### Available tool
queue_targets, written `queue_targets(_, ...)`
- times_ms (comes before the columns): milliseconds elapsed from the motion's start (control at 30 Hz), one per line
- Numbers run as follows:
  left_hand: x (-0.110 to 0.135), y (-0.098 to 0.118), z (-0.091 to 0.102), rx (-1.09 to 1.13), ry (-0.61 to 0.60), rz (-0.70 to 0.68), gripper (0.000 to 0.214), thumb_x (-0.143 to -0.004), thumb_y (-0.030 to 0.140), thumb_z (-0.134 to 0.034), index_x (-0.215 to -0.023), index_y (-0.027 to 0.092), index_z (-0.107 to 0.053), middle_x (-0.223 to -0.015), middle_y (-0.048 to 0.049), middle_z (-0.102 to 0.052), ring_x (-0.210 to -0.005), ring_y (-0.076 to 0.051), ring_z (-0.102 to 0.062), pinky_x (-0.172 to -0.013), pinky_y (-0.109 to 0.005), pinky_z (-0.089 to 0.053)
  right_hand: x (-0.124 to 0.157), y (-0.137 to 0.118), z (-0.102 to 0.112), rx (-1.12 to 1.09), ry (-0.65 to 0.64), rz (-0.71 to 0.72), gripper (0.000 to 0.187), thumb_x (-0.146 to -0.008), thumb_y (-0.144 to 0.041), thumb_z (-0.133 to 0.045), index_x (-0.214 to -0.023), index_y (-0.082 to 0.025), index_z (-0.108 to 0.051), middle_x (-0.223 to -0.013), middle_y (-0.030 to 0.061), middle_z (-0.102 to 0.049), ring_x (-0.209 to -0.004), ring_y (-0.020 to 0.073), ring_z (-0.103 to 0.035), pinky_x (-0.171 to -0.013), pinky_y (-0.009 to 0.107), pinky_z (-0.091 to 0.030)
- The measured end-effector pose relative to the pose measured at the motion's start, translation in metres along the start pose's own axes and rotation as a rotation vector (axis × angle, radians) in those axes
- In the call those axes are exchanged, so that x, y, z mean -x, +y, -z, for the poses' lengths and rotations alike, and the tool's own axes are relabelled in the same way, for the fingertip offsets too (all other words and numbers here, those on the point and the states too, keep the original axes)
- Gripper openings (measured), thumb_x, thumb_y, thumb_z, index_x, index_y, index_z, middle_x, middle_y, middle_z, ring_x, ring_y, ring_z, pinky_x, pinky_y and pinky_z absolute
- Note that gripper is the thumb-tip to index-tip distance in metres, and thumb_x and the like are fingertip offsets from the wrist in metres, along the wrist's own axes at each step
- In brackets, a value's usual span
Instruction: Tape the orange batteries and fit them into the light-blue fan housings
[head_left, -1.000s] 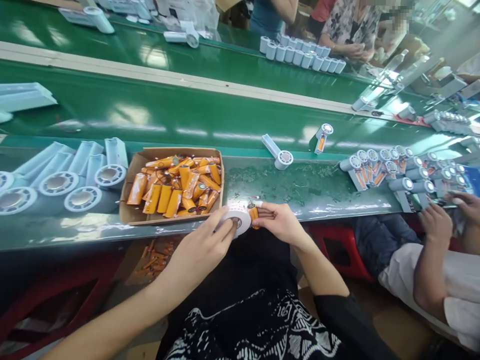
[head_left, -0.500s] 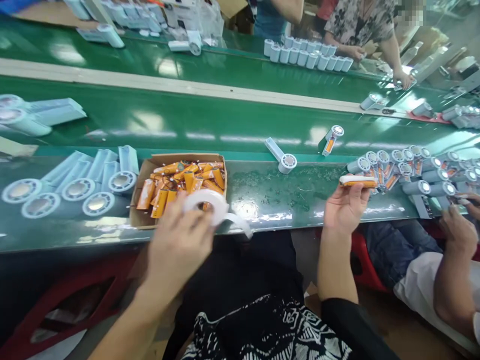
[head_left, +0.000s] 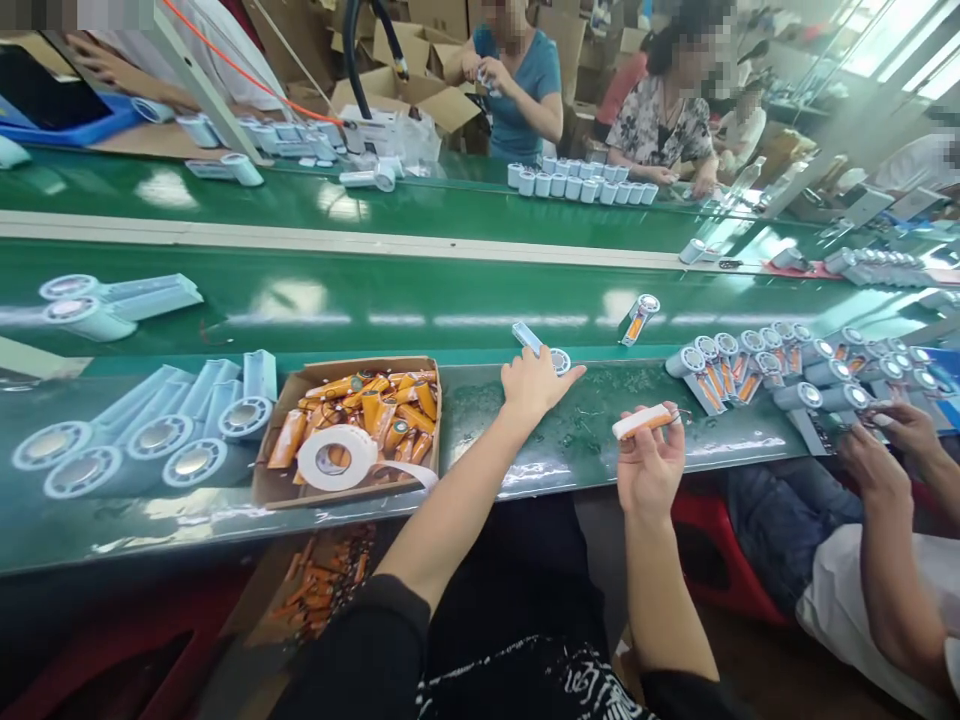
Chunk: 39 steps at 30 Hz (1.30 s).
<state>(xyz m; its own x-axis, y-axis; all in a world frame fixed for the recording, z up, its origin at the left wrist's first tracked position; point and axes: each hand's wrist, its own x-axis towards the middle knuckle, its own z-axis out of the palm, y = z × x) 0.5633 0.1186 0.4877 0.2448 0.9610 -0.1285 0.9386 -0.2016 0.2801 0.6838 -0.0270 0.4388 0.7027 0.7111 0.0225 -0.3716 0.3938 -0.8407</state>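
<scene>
My left hand (head_left: 534, 382) reaches across the green bench, fingers spread over a pale blue fan housing (head_left: 546, 350) lying at the belt's edge. My right hand (head_left: 651, 462) is closed around an orange battery wrapped in white tape (head_left: 642, 421), held above the bench edge. A white tape roll (head_left: 336, 457) lies in the cardboard box (head_left: 271, 484) on top of several orange batteries (head_left: 375, 405).
Pale blue fan housings (head_left: 172, 420) lie in a row left of the box, and a cluster of fitted housings (head_left: 765, 362) lies at the right. Another housing (head_left: 636, 316) rides the green belt (head_left: 420, 290). A co-worker's hands (head_left: 885, 440) work at the right; other people sit opposite.
My left hand dropped the tape roll into the box and reached forward to the fan housing. My right hand drew the taped battery back from the right toward me.
</scene>
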Motion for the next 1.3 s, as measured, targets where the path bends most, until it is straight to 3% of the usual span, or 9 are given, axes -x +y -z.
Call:
queue_targets(100,0.002,-0.005,0.003,-0.063,-0.106,-0.061,0.056,-0.098,0.056,-0.056,-0.134,0.013,-0.062,-0.118,-0.0184,-0.073,-0.112,-0.036,-0.07,-0.094,-0.044,-0.052,0.003,-0.012,0.027,0.069,0.028,0.009,0.054,-0.072,-0.031,-0.095,-0.121,-0.031,-0.07,-0.11,0.0033,-0.075,-0.098,0.0195,-0.076,-0.082,0.034,-0.065)
queue_targets(233,0.046,-0.032,0.008,-0.246,-0.214,-0.388,0.05,-0.087,0.029,-0.068,-0.136,0.024,-0.064,-0.125,-0.0124,-0.071,-0.111,-0.035,-0.07,-0.088,-0.042,-0.054,0.011,-0.018,0.055,0.136,0.025,0.009,0.054,-0.072,-0.031,-0.095,-0.119,-0.03,-0.07,-0.106,0.003,-0.077,-0.091,0.02,-0.077,-0.078,0.035,-0.067)
queue_targets(367,0.073,-0.036,0.005,-0.366,-0.286,-0.455,0.035,-0.096,0.037,-0.066,-0.121,0.014,-0.074,-0.122,-0.0183,-0.071,-0.109,-0.038,-0.07,-0.089,-0.047,-0.054,0.01,-0.009,0.048,0.2,-0.108,0.025,0.054,-0.069,-0.033,-0.097,-0.116,-0.027,-0.071,-0.106,0.0056,-0.08,-0.091,0.025,-0.079,-0.08,0.044,-0.069)
queue_targets(500,0.08,-0.03,-0.001,-0.408,-0.366,-0.514,0.026,-0.098,0.006,-0.053,-0.103,0.014,-0.078,-0.11,-0.0165,-0.075,-0.108,-0.034,-0.07,-0.095,-0.051,-0.053,-0.001,0.005,0.025,0.298,-0.284,-0.01,0.05,-0.07,-0.034,-0.095,-0.114,-0.023,-0.073,-0.106,0.0075,-0.082,-0.092,0.0271,-0.08,-0.081,0.044,-0.07)
queue_targets(633,0.084,-0.049,-0.004,-0.375,-0.203,-0.679,0.026,-0.098,0.005,-0.054,-0.107,0.018,-0.075,-0.116,-0.0147,-0.074,-0.118,-0.035,-0.066,-0.109,-0.067,-0.044,-0.005,0.011,0.014,0.358,-0.406,-0.078,0.05,-0.07,-0.035,-0.094,-0.114,-0.022,-0.075,-0.108,0.0069,-0.082,-0.09,0.0258,-0.081,-0.08,0.04,-0.071)
queue_targets(833,0.08,-0.097,-0.019,-0.238,0.063,-0.844,0.03,-0.097,0.002,-0.052,-0.109,0.015,-0.076,-0.13,-0.0141,-0.074,-0.131,-0.032,-0.064,-0.113,-0.05,-0.052,0.011,0.021,0.012,0.33,-0.378,-0.125,0.049,-0.07,-0.035,-0.094,-0.113,-0.023,-0.075,-0.106,0.0056,-0.082,-0.088,0.0256,-0.081,-0.081,0.042,-0.071)
queue_targets(967,0.08,-0.095,-0.026,-0.204,0.062,-0.785,0.032,-0.091,-0.002,-0.052,-0.098,0.015,-0.079,-0.124,-0.0149,-0.076,-0.133,-0.034,-0.063,-0.118,-0.054,-0.048,0.017,0.035,0.012,0.351,-0.374,-0.091,0.047,-0.072,-0.035,-0.093,-0.115,-0.022,-0.076,-0.109,0.0061,-0.082,-0.092,0.0254,-0.081,-0.083,0.041,-0.071)
queue_targets(1100,0.075,-0.086,-0.023,-0.115,-0.054,-0.712,0.035,-0.081,-0.007,-0.056,-0.09,0.016,-0.081,-0.112,-0.0128,-0.079,-0.138,-0.039,-0.058,-0.12,-0.062,-0.044,0.012,0.038,0.017,0.5,-0.415,0.035,0.04,-0.08,-0.032,-0.089,-0.116,-0.023,-0.077,-0.114,0.0068,-0.081,-0.095,0.0258,-0.081,-0.088,0.041,-0.069)
queue_targets(1300,0.07,-0.089,-0.019,-0.026,-0.131,-0.663,0.039,-0.08,-0.009,-0.053,-0.089,0.017,-0.081,-0.114,-0.0097,-0.08,-0.143,-0.036,-0.055,-0.124,-0.059,-0.041,0.01,0.031,0.024,0.664,-0.463,0.102,0.039,-0.08,-0.032,-0.088,-0.116,-0.023,-0.078,-0.113,0.0073,-0.081,-0.093,0.026,-0.081,-0.092,0.04,-0.068)
